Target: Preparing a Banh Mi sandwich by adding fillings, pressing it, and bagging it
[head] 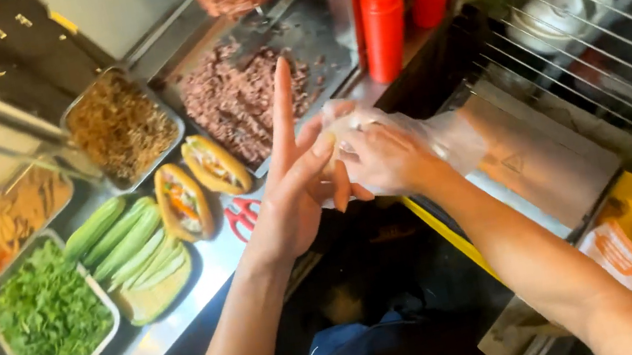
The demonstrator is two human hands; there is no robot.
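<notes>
Near the middle of the frame the left hand (292,186) is spread, its fingers stretched upward and its thumb bent across to touch the right hand (382,159). The right hand is curled shut, pinching a thin clear plastic glove (447,137) that bunches around its knuckles and trails toward the right; whether the glove is already partly on that hand is hard to tell through the glare.

Just left of the hands, red scissors (243,215) lie on the steel counter (148,354). Beside them, toward centre left, sit two filled sandwiches (198,185), and next to those a pile of cucumber strips (128,241). At lower left a metal tray of green herbs (50,315) stands.

Farther up, a tray of chopped meat (237,100) fills the upper middle, with a tray of brown shredded food (118,126) to its left. A red squeeze bottle (384,22) stands at the upper centre right.
</notes>
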